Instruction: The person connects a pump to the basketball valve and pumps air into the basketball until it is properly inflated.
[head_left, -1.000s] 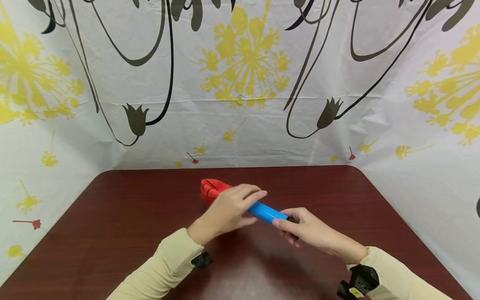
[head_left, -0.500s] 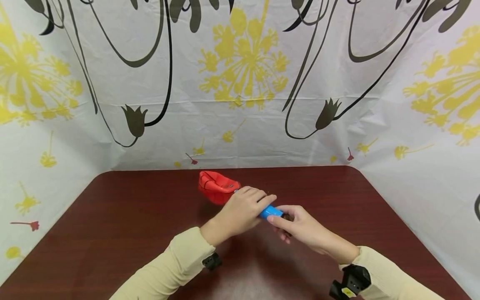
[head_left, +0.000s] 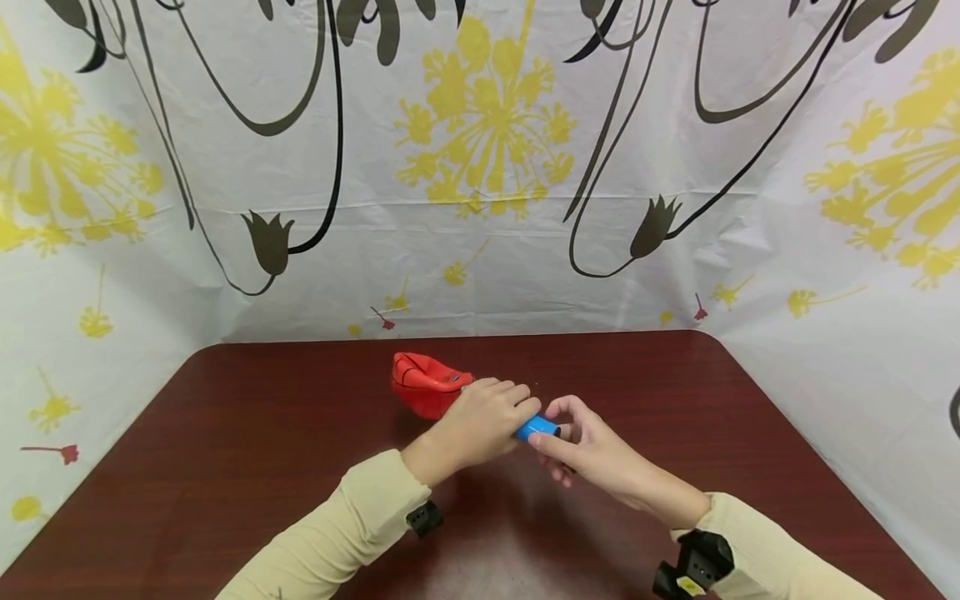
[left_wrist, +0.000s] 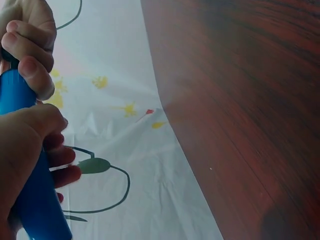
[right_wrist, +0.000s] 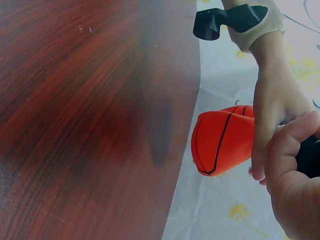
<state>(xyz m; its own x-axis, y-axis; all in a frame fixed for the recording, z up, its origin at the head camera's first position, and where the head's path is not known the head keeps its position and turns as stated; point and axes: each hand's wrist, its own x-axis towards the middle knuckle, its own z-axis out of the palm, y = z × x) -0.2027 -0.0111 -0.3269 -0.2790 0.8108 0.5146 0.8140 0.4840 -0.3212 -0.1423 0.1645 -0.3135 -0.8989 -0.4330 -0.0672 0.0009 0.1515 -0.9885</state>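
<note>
I've got both hands working dead centre on my head camera, and there's the blue tube (head_left: pixel 537 427) slanting down to the right between them! The left hand (head_left: pixel 480 423) is wrapped right round it, fingers curled, and my left-wrist view shows that tube running down the left edge of the frame. Over at its lower-right end, the right hand (head_left: pixel 596 454) grips the dark end piece (right_wrist: pixel 309 157) between thumb and curled fingers; on my right-wrist camera that dark bit sits at the far right edge. Just up and left of the left knuckles in the head view comes the red piece (head_left: pixel 423 385), black-lined and creased. Is it joined to the tube? I can't tell, the left hand covers that spot. Below it all, the dark wooden table (head_left: pixel 262 433); across the top, a flower-printed sheet (head_left: pixel 480 258).
</note>
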